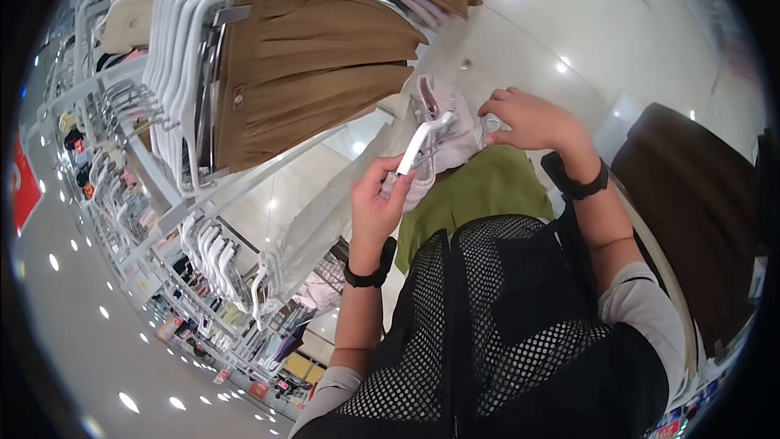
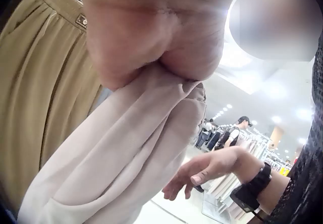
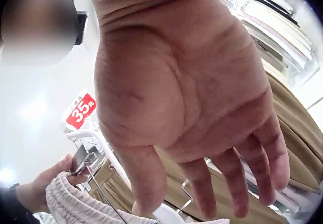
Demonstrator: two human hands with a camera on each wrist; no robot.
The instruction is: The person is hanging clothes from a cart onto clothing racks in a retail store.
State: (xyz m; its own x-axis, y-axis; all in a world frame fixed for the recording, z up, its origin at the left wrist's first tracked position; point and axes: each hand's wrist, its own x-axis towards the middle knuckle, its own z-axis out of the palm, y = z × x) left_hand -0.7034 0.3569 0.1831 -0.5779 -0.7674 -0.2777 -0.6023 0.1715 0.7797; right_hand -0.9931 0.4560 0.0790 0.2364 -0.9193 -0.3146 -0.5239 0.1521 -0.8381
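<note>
My left hand (image 1: 380,199) grips a white clip hanger (image 1: 418,146) together with the gathered waistband of a pale pinkish garment (image 1: 457,132). In the left wrist view, cloth of this garment (image 2: 116,148) falls in long folds below the palm. A metal clip (image 3: 84,159) on the hanger shows beside the ribbed elastic waistband (image 3: 75,199) in the right wrist view. Across from it, my right hand (image 1: 532,120) hovers with fingers spread and loosely bent. Its palm (image 3: 186,83) faces its wrist camera and holds nothing.
Brown pleated bottoms (image 1: 317,65) hang on a rail at the left, with a row of white hangers (image 1: 175,57) beside them. Green cloth (image 1: 479,191) lies just before my body. Dark brown garments (image 1: 691,219) hang at the right. A red price sign (image 3: 81,114) stands behind.
</note>
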